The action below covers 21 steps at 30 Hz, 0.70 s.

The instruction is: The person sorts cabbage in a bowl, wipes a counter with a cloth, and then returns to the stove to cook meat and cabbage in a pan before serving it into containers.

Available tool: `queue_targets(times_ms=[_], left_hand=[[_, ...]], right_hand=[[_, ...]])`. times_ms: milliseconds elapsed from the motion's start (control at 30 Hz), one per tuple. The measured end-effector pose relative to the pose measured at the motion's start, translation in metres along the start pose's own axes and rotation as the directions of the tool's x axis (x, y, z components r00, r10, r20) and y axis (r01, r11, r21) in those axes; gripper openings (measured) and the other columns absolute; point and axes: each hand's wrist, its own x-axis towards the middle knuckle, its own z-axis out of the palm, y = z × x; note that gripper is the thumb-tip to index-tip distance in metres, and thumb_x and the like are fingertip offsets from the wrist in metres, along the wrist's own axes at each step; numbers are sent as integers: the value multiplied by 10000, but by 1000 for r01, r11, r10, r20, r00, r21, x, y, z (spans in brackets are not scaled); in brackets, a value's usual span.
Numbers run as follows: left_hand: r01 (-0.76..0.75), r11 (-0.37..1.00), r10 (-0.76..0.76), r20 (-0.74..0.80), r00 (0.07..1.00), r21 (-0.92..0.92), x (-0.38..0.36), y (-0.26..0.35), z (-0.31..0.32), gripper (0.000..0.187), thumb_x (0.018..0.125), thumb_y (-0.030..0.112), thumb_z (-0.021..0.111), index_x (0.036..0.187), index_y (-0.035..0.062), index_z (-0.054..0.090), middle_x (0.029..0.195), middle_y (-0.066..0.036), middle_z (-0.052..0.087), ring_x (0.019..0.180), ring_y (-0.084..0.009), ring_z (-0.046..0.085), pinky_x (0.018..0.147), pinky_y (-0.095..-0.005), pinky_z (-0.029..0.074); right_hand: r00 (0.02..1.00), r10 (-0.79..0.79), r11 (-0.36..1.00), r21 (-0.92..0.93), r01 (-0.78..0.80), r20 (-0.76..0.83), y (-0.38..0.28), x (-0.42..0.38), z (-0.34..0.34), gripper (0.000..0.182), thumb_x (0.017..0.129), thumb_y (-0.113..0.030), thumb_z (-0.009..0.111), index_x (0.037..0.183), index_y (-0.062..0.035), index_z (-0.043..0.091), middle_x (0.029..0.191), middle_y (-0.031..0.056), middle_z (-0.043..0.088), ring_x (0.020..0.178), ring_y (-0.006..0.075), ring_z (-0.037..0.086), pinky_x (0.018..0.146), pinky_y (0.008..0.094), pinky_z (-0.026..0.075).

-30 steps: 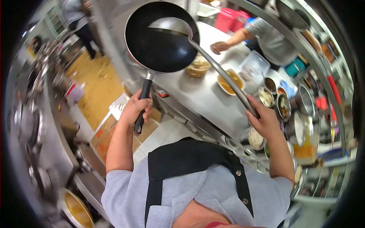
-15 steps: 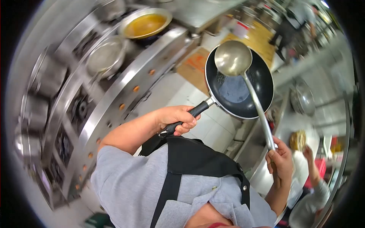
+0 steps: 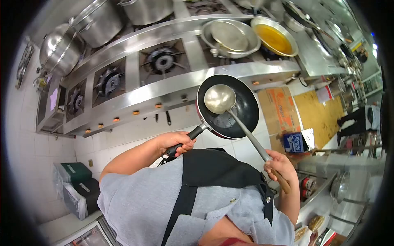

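My left hand [image 3: 177,143] is wrapped round the black handle of a dark frying pan [image 3: 246,100], held out in front of my apron. In my right hand [image 3: 282,166] is the long handle of a metal ladle [image 3: 220,99]; its round bowl overlaps the pan's inside in this view. A small pale shine shows on the pan's bottom beside the ladle bowl. Beyond the pan runs the steel front of a gas stove [image 3: 172,80].
On the stove stand a wide bowl of yellow liquid [image 3: 276,37], a metal strainer [image 3: 230,35] in a basin and large pots [image 3: 96,24]. Bare burners [image 3: 163,60] lie to the left. Flattened cardboard [image 3: 277,110] covers the floor at right; a person [image 3: 361,121] stands beyond.
My body has turned towards the stove, which now lies straight ahead. The pan and ladle have come round with me, still in the same hands.
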Motion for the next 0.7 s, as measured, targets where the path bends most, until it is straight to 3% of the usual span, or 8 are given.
queue_targets(times_ms=[67,233,400,600,700], left_hand=[[-56,997,60,-85,995,53,-35,-2,-40,151,836,93,575,868,61,431,606,23,457,422,-46,431,386,-171,356],[-248,968,241,-139,960,-31,-82,7,-119,152,857,119,571,889,91,425,602,31,433,423,-51,406,381,-209,353],[-460,881,441,-158,884,-112,-65,34,-205,118,892,146,550,904,137,433,597,50,401,442,-41,394,395,-230,358],[-527,784,524,-105,845,-329,-32,73,-257,93,911,154,519,893,145,429,628,71,418,489,-34,419,443,-220,379],[-563,780,549,-134,825,-273,-8,79,-268,102,909,158,514,875,150,418,646,72,422,491,-28,412,448,-214,375]], right_hand=[[999,-30,999,37,29,23,1,47,40,503,837,-49,579,1312,51,444,656,73,542,376,99,437,357,210,353],[988,-115,992,70,108,103,2,159,129,469,861,-106,585,1292,20,451,672,83,549,384,99,446,356,211,327],[981,-160,987,-4,162,111,-13,265,210,388,887,-166,591,1234,-33,479,682,56,561,393,97,453,356,228,335],[980,-160,986,-30,164,117,-38,343,269,412,890,-212,598,1246,-54,464,710,26,549,417,77,446,362,205,330],[978,-172,983,-46,178,117,-41,366,274,343,886,-215,604,1177,-71,496,703,28,563,429,85,465,372,216,344]])
